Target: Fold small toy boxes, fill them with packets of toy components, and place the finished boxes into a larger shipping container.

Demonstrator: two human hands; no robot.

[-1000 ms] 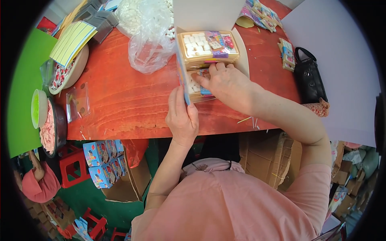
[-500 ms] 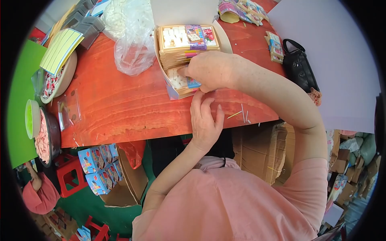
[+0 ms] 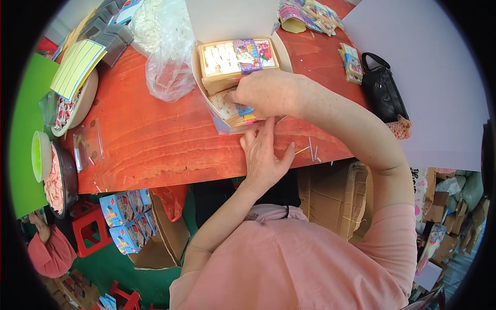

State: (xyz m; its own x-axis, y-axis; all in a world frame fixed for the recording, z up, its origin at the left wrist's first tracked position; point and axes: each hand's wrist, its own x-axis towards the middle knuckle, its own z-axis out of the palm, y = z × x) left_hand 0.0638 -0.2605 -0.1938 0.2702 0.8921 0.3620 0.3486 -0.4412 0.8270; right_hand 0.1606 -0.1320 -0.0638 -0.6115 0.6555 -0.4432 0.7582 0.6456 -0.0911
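A white open-topped carton (image 3: 200, 72) stands on the red table with its lid raised. In its far part rises a stack of flat clear packs (image 3: 238, 58) holding small white pieces, wrapped with colourful labels. My right hand (image 3: 266, 95) reaches down into the near part, its thumb and curled fingers on another flat pack (image 3: 223, 106); the fingertips are partly hidden. My left hand (image 3: 263, 156) holds nothing. Its fingers are stretched out and spread, with the tips against the near side of the carton.
Left on the red table (image 3: 155, 139) are a bowl (image 3: 93, 93) of wrapped pieces and a clear plastic case (image 3: 89, 144). A plastic bag (image 3: 168, 72) lies beyond. At right sit labelled packs (image 3: 351, 63) and a black bag (image 3: 385, 90). Small sticks (image 3: 311, 150) lie near the front edge.
My left hand has spread its thumb wider, and its fingers have shifted along the carton's near side. The carton has moved slightly left. My right hand stays on the near pack.
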